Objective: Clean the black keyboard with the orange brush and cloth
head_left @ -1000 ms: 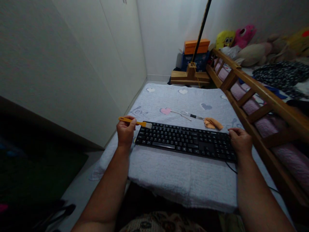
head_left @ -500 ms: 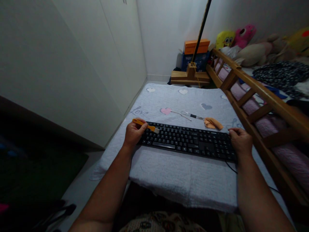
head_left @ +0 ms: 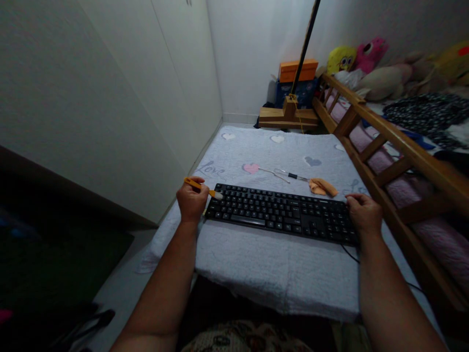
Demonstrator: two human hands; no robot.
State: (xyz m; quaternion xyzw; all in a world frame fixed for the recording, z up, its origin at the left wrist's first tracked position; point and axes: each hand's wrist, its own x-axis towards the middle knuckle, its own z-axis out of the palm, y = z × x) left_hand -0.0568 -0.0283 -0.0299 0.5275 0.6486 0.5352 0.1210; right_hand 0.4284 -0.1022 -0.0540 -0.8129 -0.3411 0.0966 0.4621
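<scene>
A black keyboard (head_left: 271, 211) lies flat on the cloth-covered table (head_left: 249, 266). My left hand (head_left: 192, 199) is closed around the yellow handle of a small brush (head_left: 212, 193), whose pale bristles touch the keys at the keyboard's left end. At the opposite end, my right hand (head_left: 364, 212) grips the keyboard's right edge, thumb and fingers drawn together. Behind the keyboard lie a folded orange cloth (head_left: 322, 187), a thin tool with a black grip (head_left: 292, 175) and a slim white stick (head_left: 274, 172).
A wooden bed rail (head_left: 399, 139) runs along the table's right side, with plush toys beyond it. White cabinet doors (head_left: 146, 88) rise on the left. Past the far table edge stand a wooden pole base (head_left: 287, 116) and an orange box (head_left: 298, 71).
My left hand has moved left with the brush, from over the left-hand keys to the keyboard's left end. My right hand has stayed at the right edge.
</scene>
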